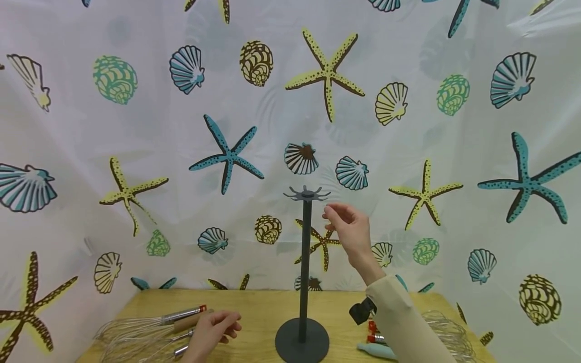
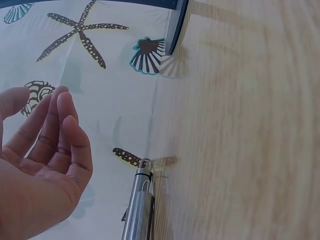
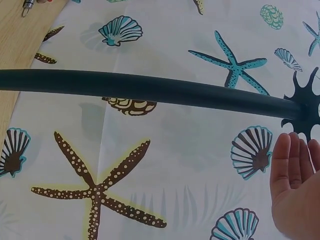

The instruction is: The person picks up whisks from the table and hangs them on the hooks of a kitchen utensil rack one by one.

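Note:
A dark stand (image 1: 305, 272) rises from a round base (image 1: 290, 345) on the table, and a ring of curved hooks (image 1: 307, 194) crowns it. Close to the right side of those hooks is my right hand (image 1: 349, 229), raised, with its fingers lightly bent and nothing visible in them. In the right wrist view its fingertips (image 3: 283, 142) are right by one hook. My left hand (image 1: 212, 334) hovers low at the left, palm turned inward, fingers loosely bent around nothing. Beside it lie several wire whisks (image 1: 131, 330), some with metal handles, one with a wooden handle (image 1: 190, 321).
More whisks (image 1: 447, 327) lie on the table's right side, partly hidden by my right sleeve (image 1: 404, 322). A pale blue handle (image 1: 376, 350) and red-tipped metal handles are among them. The wooden table (image 1: 249, 307) ends at a white curtain (image 1: 272, 126) printed with shells and starfish.

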